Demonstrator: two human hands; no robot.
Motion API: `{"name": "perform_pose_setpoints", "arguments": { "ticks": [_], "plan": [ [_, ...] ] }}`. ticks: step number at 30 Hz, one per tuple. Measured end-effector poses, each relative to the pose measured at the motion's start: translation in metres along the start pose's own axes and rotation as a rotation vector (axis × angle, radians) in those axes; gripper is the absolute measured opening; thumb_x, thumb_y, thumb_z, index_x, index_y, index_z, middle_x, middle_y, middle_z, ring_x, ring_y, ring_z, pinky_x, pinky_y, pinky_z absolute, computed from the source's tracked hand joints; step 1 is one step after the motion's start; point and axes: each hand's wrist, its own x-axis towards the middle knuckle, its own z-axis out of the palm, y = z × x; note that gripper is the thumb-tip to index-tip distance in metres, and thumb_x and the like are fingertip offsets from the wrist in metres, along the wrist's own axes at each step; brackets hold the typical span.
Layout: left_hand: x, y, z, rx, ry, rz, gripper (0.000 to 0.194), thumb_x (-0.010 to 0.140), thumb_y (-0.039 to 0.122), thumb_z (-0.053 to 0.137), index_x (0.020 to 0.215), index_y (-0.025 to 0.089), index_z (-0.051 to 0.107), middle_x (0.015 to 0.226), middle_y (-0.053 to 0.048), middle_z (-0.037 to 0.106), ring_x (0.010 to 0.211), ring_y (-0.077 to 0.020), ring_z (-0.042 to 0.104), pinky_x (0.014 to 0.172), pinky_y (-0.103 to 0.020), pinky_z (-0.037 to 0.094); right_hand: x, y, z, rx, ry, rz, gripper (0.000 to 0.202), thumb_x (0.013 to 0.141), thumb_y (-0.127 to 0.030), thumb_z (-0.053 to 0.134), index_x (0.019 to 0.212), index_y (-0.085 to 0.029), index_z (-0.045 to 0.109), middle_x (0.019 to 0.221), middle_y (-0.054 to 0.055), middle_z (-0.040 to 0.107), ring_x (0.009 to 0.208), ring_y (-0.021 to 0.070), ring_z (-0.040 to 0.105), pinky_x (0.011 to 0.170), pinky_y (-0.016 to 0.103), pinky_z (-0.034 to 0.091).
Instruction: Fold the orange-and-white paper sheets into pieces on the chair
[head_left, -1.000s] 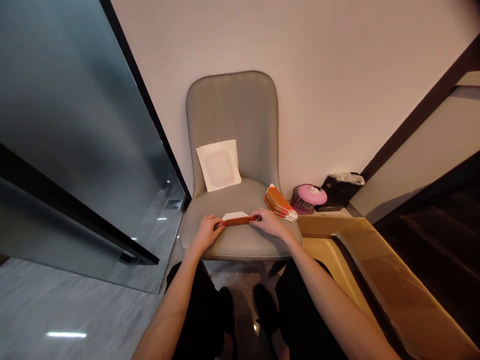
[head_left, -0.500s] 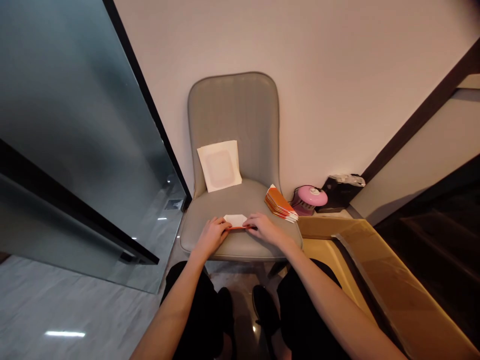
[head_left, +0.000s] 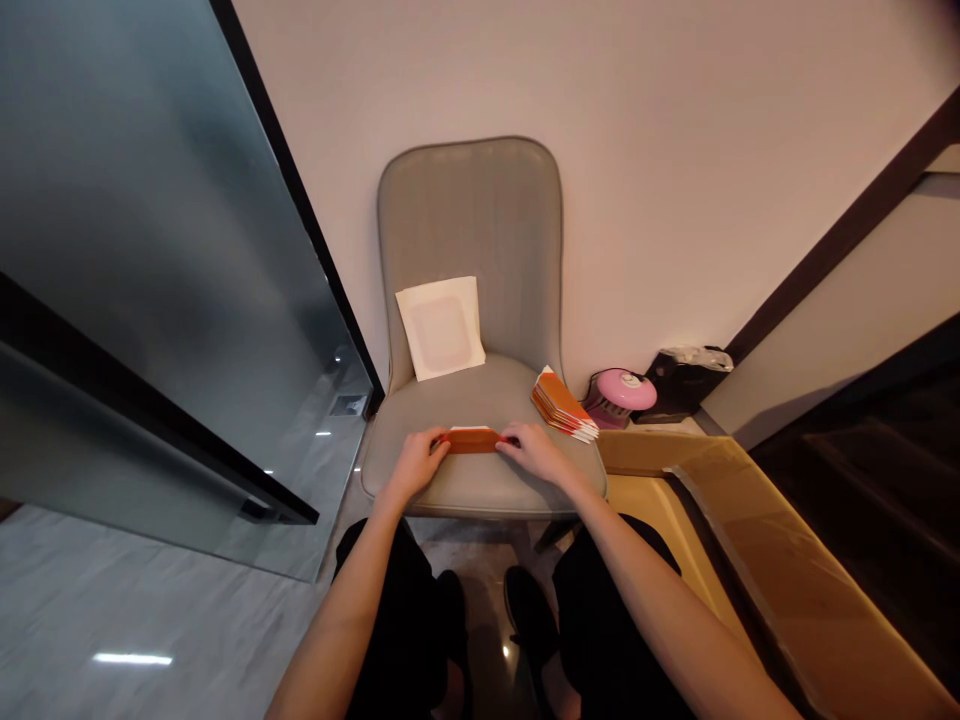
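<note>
Between my two hands is a folded paper (head_left: 473, 441), orange on the face toward me with a thin white strip along its far edge. My left hand (head_left: 420, 462) pinches its left end, and my right hand (head_left: 531, 450) pinches the right end. The paper is over the seat of a grey padded chair (head_left: 480, 490). Right of my right hand lies a stack of folded orange and white papers (head_left: 564, 405). A pile of square white sheets (head_left: 442, 328) leans against the chair's backrest at the left.
An open cardboard box (head_left: 795, 580) stands at the right, close to the chair. Behind it are a pink rounded device (head_left: 626, 390) and a black bag (head_left: 686, 385) by the wall. A frosted glass panel (head_left: 165, 200) with a dark frame is on the left.
The folded paper has turned over between my fingers: its white face was showing before, and now the orange face is toward me. Both hands still grip its ends.
</note>
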Motion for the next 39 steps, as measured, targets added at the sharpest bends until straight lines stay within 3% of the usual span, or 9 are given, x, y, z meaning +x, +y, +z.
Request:
{"name": "perform_pose_setpoints", "arguments": {
  "ticks": [7, 18, 26, 30, 34, 39],
  "plan": [
    [0.002, -0.008, -0.005, -0.049, 0.025, -0.117, 0.025, 0.092, 0.025, 0.051, 0.085, 0.017, 0.075, 0.087, -0.006, 0.076, 0.081, -0.0202, 0.066, 0.077, -0.028, 0.043, 0.004, 0.012, 0.010, 0.084, 0.028, 0.153, 0.018, 0.090, -0.022, 0.061, 0.086, -0.018, 0.078, 0.084, 0.006, 0.077, 0.073, 0.0174, 0.066, 0.065, 0.024, 0.040],
    [0.005, -0.017, -0.002, -0.007, 0.043, -0.344, 0.018, 0.085, 0.029, 0.064, 0.077, 0.017, 0.076, 0.076, -0.006, 0.075, 0.074, -0.0184, 0.066, 0.070, -0.027, 0.043, 0.012, 0.014, 0.011, 0.043, 0.061, 0.448, 0.012, 0.082, -0.027, 0.071, 0.075, -0.019, 0.078, 0.079, 0.004, 0.078, 0.071, 0.0165, 0.069, 0.059, 0.023, 0.040],
    [0.006, -0.014, 0.002, 0.087, 0.072, -0.474, 0.011, 0.082, 0.027, 0.071, 0.077, 0.017, 0.073, 0.078, -0.006, 0.073, 0.073, -0.0184, 0.064, 0.065, -0.028, 0.041, 0.010, 0.016, 0.019, -0.109, 0.105, 0.454, 0.015, 0.083, -0.033, 0.072, 0.081, -0.019, 0.076, 0.075, 0.005, 0.075, 0.067, 0.0158, 0.066, 0.057, 0.023, 0.040],
    [-0.001, 0.003, 0.009, 0.394, 0.137, -0.251, 0.013, 0.088, 0.022, 0.062, 0.098, 0.019, 0.071, 0.103, -0.011, 0.069, 0.098, -0.0257, 0.060, 0.081, -0.035, 0.045, 0.003, -0.001, 0.018, -0.279, 0.142, 0.325, 0.023, 0.092, -0.028, 0.062, 0.110, -0.019, 0.072, 0.104, 0.013, 0.072, 0.094, 0.0231, 0.066, 0.077, 0.029, 0.048],
    [-0.004, 0.017, 0.025, 0.499, 0.071, 0.026, 0.039, 0.092, 0.006, 0.041, 0.119, 0.020, 0.065, 0.125, -0.013, 0.063, 0.118, -0.0274, 0.054, 0.099, -0.043, 0.044, 0.000, -0.030, 0.027, -0.390, 0.029, 0.186, 0.040, 0.098, -0.014, 0.041, 0.131, -0.017, 0.063, 0.129, 0.019, 0.062, 0.117, 0.0289, 0.058, 0.097, 0.040, 0.045],
    [-0.003, 0.014, 0.040, 0.422, -0.126, 0.168, 0.056, 0.090, 0.005, 0.037, 0.145, 0.013, 0.048, 0.152, -0.015, 0.048, 0.141, -0.0243, 0.042, 0.118, -0.042, 0.032, -0.005, -0.044, 0.054, -0.382, -0.035, 0.113, 0.061, 0.102, -0.038, 0.041, 0.154, -0.006, 0.039, 0.162, 0.021, 0.033, 0.150, 0.0334, 0.028, 0.120, 0.048, 0.025]
  ]
}}
